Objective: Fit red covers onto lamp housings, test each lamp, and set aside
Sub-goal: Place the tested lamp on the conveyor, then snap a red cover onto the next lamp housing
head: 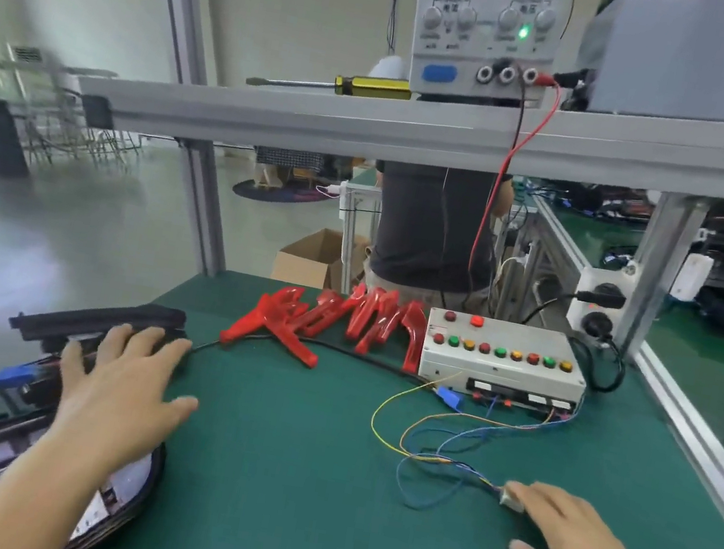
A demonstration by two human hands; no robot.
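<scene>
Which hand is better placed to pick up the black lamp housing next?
Left. The left hand already rests its fingers on the black lamp housing, while the right hand is far across the mat at the small connector.

On the green counter [292, 478], the left hand [121, 382] rests with straight fingers [133, 339] on a black lamp housing [98, 321] at the left. The right hand [566, 533] pinches a small white connector [511, 500] on thin coloured wires [434, 435] running to the grey test box [502, 369]. Red covers [333, 322] lie at the far edge, left of the box.
</scene>
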